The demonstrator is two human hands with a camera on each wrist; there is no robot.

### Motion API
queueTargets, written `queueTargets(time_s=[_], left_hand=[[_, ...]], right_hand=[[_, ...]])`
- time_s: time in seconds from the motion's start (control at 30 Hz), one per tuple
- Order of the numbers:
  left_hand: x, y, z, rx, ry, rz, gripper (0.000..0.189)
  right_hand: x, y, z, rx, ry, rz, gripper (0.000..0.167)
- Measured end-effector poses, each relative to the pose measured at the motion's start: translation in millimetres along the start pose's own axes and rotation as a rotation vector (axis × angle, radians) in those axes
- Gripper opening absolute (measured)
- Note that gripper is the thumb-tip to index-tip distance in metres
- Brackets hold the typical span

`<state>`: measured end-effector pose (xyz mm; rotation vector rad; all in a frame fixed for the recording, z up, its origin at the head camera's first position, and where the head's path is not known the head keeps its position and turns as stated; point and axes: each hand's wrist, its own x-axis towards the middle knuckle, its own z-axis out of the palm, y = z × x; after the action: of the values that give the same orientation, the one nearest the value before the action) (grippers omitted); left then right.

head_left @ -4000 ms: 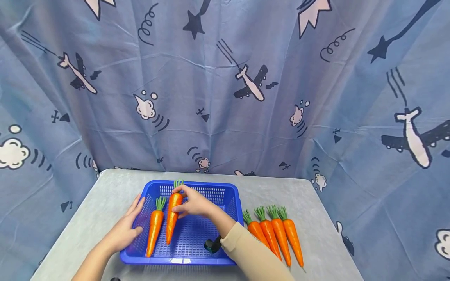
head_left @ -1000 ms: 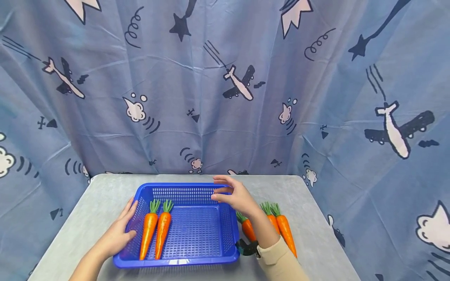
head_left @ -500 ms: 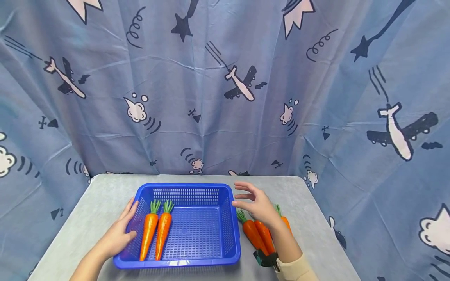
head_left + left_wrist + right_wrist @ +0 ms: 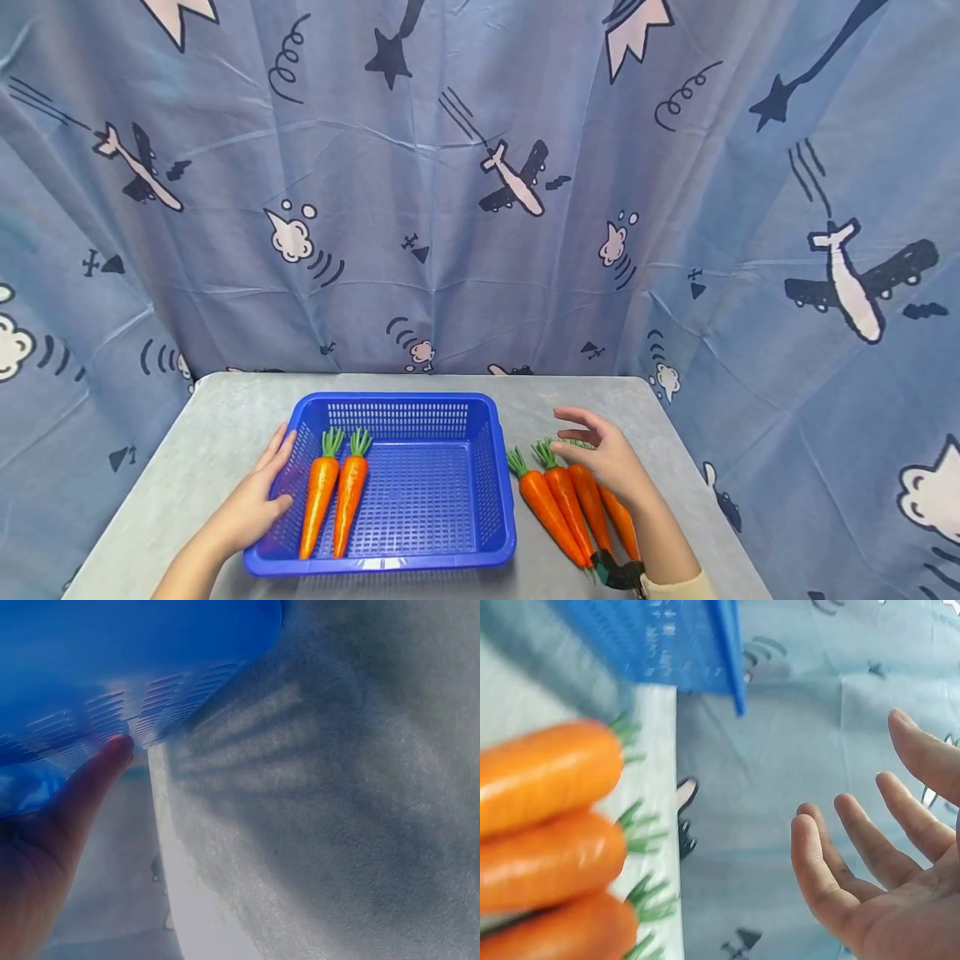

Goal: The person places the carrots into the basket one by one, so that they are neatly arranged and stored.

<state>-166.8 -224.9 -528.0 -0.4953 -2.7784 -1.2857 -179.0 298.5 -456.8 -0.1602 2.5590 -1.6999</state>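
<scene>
A blue plastic basket (image 4: 420, 560) holds two orange carrots, the left carrot (image 4: 319, 496) and the right carrot (image 4: 350, 493), lying side by side with green tops pointing away. My left hand (image 4: 251, 506) rests against the basket's left side, fingers extended; in the left wrist view the thumb (image 4: 105, 769) touches the slotted wall. Beyond the basket's right side, several more carrots (image 4: 551, 512) lie in a fanned row. Over the tops of this row hovers my right hand (image 4: 603, 454), fingers spread and slightly bent, nothing held. Its forearm partly hides the rightmost carrot (image 4: 621, 521).
The grey-white tabletop (image 4: 232, 417) carries everything. A blue curtain (image 4: 450, 250) printed with planes and clouds hangs behind and along both sides. On the right wrist sits a black strap (image 4: 621, 573).
After setting the second carrot down beside the first in the basket, my right hand has moved right, out over the carrot row. My left hand stays at the basket's left side.
</scene>
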Motion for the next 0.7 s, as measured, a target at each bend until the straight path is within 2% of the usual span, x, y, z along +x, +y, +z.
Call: queueTargets(time_s=[0.3,0.57,0.7], left_hand=[[-1.9,-1.2,-0.6,0.016,0.005,-0.007,0.091],[-0.5,-1.5,0.5,-0.009,0.008,0.016,0.092],[-0.6,-0.5,-0.1,-0.016,0.003,0.0,0.091]], right_hand=[[-6.9,23.0,-27.8,-0.046,0.056,0.063,0.058],[-12.7,46.9,-42.2,-0.109,0.109,0.12,0.058],[-11.9,59.0,-47.0,-0.128,0.116,0.159,0.06]])
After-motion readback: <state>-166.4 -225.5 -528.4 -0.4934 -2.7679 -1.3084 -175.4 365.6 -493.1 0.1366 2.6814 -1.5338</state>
